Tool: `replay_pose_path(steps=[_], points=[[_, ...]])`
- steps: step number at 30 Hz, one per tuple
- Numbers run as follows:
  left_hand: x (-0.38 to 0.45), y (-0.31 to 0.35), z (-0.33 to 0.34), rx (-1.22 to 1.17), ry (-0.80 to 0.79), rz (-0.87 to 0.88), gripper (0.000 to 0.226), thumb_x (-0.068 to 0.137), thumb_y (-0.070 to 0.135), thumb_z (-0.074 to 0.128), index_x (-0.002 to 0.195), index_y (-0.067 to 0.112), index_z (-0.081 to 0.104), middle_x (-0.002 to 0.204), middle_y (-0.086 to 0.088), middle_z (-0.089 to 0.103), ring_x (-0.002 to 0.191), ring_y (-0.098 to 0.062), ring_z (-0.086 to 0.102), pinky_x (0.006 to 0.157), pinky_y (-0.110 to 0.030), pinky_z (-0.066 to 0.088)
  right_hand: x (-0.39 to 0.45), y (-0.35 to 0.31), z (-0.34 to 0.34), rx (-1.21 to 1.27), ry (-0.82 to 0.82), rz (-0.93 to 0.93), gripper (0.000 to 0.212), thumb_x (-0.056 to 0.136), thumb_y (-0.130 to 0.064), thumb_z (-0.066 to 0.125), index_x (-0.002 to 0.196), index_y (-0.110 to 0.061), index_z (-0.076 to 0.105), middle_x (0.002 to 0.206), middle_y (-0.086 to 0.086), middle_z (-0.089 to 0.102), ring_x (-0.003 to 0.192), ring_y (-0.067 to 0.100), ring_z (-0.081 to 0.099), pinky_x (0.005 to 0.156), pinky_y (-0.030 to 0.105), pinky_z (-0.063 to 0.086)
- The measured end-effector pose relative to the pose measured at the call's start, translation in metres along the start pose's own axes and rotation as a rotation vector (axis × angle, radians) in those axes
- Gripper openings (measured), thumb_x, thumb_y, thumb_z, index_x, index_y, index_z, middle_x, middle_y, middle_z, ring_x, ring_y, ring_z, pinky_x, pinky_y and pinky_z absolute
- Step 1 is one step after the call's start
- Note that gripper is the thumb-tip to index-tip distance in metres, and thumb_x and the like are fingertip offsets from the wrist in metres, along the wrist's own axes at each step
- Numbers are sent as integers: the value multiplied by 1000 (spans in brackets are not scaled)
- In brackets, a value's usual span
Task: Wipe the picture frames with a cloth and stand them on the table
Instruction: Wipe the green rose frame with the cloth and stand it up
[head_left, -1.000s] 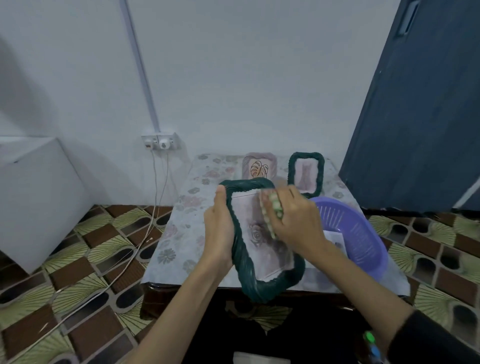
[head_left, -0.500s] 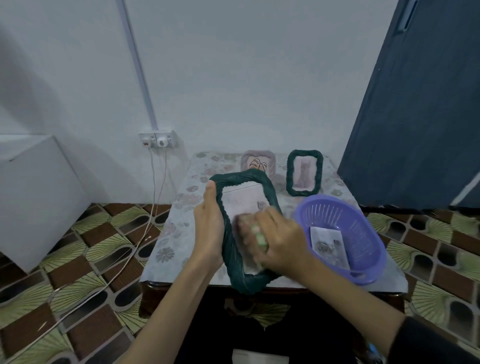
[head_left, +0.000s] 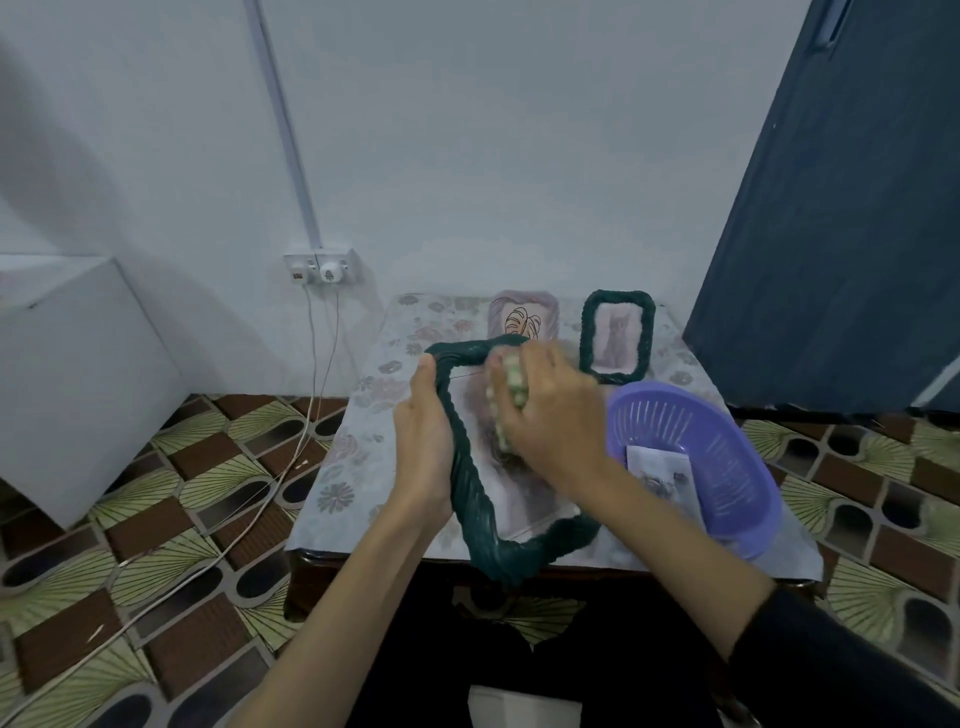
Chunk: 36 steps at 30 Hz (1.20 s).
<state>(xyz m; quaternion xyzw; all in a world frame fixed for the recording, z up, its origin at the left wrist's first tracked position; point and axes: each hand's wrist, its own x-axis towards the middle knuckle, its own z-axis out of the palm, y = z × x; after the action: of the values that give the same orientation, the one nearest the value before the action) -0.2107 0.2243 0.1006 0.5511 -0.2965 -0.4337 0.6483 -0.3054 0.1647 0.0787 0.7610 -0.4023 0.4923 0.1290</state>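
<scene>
Meanwhile left hand grips green frame; right hand presses cloth.

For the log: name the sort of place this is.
Probably a room at home: a small table under a floral cover, patterned floor tiles, a wall socket with trailing cables, and a dark door.
</scene>
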Motion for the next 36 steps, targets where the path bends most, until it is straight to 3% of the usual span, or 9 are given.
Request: replay_pose_path(steps=[3,5,8,10,15,19,24,29,36], points=[[12,5,-13,-53,22,-23,50,96,50,34,103,15,69,99,-6,73,95,-24,68,89,-42,53,-29,-12,-3,81,-45,-348,16,83,-26,53,83,-11,46,64,7,54,46,17,46,42,21,27],[16,3,-22,-61,23,-32,49,92,57,36,108,22,67,107,-2,71,102,-22,66,95,-43,49,-27,2,-4,94,-108,-476,20,91,-29,40,87,-11,46,63,7,56,42,15,46,43,15,24],[15,-1,-24,-42,22,-39,44,95,53,35,104,25,67,101,0,73,99,-20,66,93,-41,50,14,11,6,-3,-125,-273,18,88,-23,47,80,-8,52,61,7,55,39,16,43,36,15,28],[16,4,-24,-35,20,-40,45,98,48,33,104,20,68,96,-1,74,95,-20,68,91,-40,51,21,-1,16,-34,-77,-170,21,85,-25,49,77,-7,56,63,7,55,40,16,44,40,15,17],[30,7,-42,-62,86,-45,39,96,51,35,91,27,65,92,1,70,89,-19,66,83,-37,52,-27,-5,20,123,-157,-466,24,90,-25,40,81,-8,54,64,9,55,44,19,45,38,18,31],[32,-4,-38,-33,106,-49,43,97,49,35,102,19,65,97,-2,70,95,-21,65,90,-41,50,13,4,41,10,-158,-156,25,85,-29,49,77,-7,59,64,6,56,41,17,48,38,17,27],[54,-3,-47,-59,192,-29,40,96,48,37,81,22,63,90,0,69,94,-22,65,93,-43,50,-23,-24,60,186,-152,-242,29,87,-30,45,80,-7,61,69,10,59,48,20,53,37,25,41],[69,-16,-48,16,199,0,44,90,52,49,69,14,45,57,-2,47,57,-17,47,56,-28,38,6,-18,90,100,-196,229,40,92,-39,35,86,-6,56,72,9,56,49,23,52,45,24,31],[131,-16,-84,-16,247,-64,41,86,55,53,76,15,50,75,-9,48,76,-23,47,71,-38,40,-37,-12,108,163,-404,34,28,89,-39,44,91,-14,57,79,2,56,55,16,52,44,20,34]])
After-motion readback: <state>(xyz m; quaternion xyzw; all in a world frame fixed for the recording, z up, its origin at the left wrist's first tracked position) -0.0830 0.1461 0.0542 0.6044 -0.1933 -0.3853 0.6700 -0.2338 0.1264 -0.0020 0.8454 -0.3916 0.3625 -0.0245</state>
